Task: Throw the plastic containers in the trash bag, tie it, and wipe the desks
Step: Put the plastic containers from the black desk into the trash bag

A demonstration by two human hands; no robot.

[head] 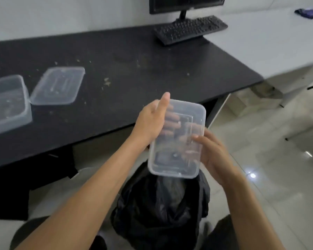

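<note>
A clear rectangular plastic container [177,156] is held in both hands above the open black trash bag [161,210] on the floor. My left hand [150,121] grips its upper left side, fingers behind the plastic. My right hand [211,154] holds its right edge. On the black desk [134,73] at the left lies another clear container [5,101], with a loose clear lid [60,85] beside it. Crumbs and smears dot the desk top.
A black keyboard [190,29] and a monitor [184,4] stand at the desk's far right. A white desk [271,44] adjoins on the right, with a dark cloth [309,13] on it. Glossy tiled floor [271,159] lies to the right.
</note>
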